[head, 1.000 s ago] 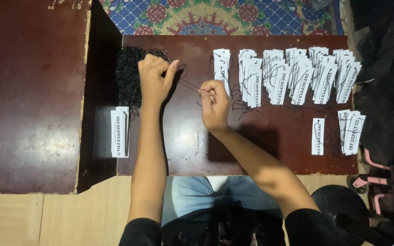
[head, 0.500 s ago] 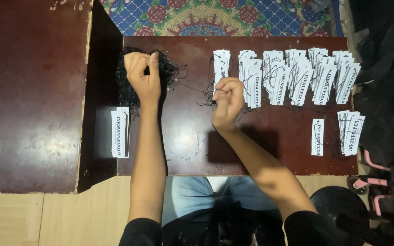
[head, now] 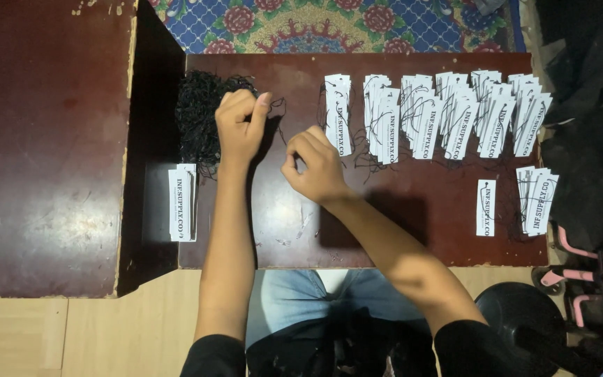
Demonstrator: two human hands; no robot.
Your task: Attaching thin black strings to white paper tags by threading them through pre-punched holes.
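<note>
On the far left a taller dark red-brown wooden tabletop [head: 43, 139] stands beside a lower, scuffed, glossy wooden board [head: 280, 230]. At the board's left edge lies one small stack of white rectangular paper tags [head: 182, 202], its long axis running toward and away from the person. Just above and to the right sits one loose heap of thin black strings [head: 200, 115], tangled and wiry. The left hand [head: 241, 126] rests on that heap's right edge, fingers curled together and pinched on black strands. Near it, not touching, the right hand [head: 317, 164] hovers mid-board with fingertips bunched together; whether a strand is between them cannot be told. Further right, a row of about six overlapping fans of white strung tags [head: 441, 112] runs along the board's far edge, each tag lying lengthwise toward the person. Below the row's right end lie one single tag [head: 486, 207] and one small pile of tags [head: 537, 199].
</note>
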